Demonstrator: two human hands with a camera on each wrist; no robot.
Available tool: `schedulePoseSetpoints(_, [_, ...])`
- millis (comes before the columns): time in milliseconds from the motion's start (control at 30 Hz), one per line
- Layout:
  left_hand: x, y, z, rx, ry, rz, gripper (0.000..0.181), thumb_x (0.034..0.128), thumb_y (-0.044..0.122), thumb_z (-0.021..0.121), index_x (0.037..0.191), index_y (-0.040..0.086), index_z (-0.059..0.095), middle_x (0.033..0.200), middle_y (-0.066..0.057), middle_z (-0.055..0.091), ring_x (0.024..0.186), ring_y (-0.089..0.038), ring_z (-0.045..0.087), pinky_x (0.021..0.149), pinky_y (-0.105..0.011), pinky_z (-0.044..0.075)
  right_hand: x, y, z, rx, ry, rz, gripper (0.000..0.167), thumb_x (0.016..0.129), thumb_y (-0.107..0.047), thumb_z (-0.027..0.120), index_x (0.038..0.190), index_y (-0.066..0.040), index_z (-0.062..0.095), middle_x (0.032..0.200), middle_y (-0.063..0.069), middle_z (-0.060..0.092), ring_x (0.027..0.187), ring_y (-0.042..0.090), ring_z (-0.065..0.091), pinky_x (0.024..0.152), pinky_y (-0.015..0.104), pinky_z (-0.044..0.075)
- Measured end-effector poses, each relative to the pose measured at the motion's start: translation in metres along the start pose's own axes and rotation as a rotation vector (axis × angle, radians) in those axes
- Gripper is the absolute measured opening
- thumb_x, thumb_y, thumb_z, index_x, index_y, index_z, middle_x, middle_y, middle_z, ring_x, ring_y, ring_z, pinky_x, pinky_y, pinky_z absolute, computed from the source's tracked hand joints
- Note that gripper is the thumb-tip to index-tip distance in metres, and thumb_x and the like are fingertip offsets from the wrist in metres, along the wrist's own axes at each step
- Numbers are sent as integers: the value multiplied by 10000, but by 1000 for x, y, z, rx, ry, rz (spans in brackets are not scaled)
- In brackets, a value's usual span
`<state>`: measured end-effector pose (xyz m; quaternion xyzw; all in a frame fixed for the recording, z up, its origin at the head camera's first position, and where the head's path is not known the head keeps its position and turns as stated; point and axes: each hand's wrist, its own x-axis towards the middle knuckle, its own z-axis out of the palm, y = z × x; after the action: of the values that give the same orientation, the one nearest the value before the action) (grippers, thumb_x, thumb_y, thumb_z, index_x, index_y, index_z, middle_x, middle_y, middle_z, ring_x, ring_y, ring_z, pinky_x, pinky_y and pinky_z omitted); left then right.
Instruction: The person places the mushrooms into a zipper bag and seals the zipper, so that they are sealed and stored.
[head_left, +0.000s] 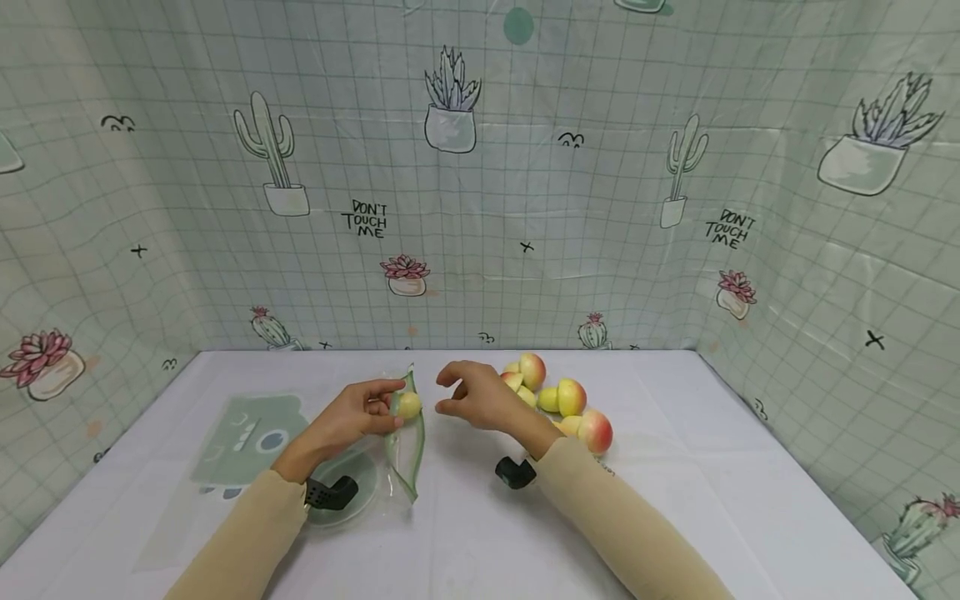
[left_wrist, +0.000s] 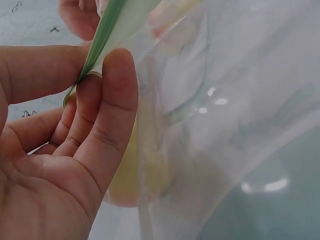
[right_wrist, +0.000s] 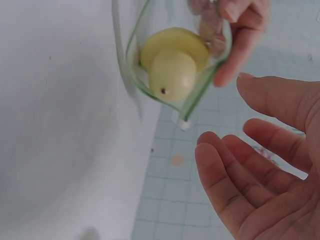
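My left hand [head_left: 366, 408] pinches the green-edged mouth of a clear plastic zip bag [head_left: 420, 446] between thumb and fingers. Inside the open mouth sits a yellow pear [right_wrist: 172, 75], its rounded narrow end facing the right wrist camera. Through the film in the left wrist view, the pear [left_wrist: 125, 175] shows blurred below the fingers. Just right of the bag, my right hand [head_left: 480, 396] hovers with loosely bent fingers and holds nothing. Several yellow pears with red blush [head_left: 572, 397] lie on the table behind and beside the right forearm, partly hidden by it.
A flat translucent plastic piece with green print [head_left: 243, 442] lies left of the left hand on the white table [head_left: 480, 533]. A pale green round area [head_left: 348, 492] shows beneath the left wrist. Patterned curtains [head_left: 480, 208] enclose the back and sides.
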<state>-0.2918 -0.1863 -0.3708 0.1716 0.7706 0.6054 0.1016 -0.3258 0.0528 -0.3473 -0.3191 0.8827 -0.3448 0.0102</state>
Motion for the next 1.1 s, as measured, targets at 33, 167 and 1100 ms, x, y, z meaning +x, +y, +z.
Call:
schedulePoseSetpoints(33, [0,0,0,0,0,-2,658,860,-24,664,1426,-87,336,848,-45,407,754,-100,415,638,-247,389,-3,0,-3,-7,4,-1,293,849,-204,738,1106,-107,638,1121,26,617,850,103,619,664,236,511])
schedulePoseSetpoints(167, [0,-1,1,-1,-2,-2,655,860,-32,658,1428,-85,335,852,-52,401,746,-96,414,642,-257,397,-14,2,-15,-42,36,-18,300,843,-215,743,1106,-113,641,1094,-7,614,853,89,605,689,233,506])
schedulePoseSetpoints(1100, [0,-2,0,-4,-33,20,659,871,-44,638,1439,-87,307,862,-66,354,737,-103,394,635,-297,366,-79,40,-48,-115,131,-108,275,849,-180,725,1081,-64,634,1086,89,639,880,207,610,781,352,506])
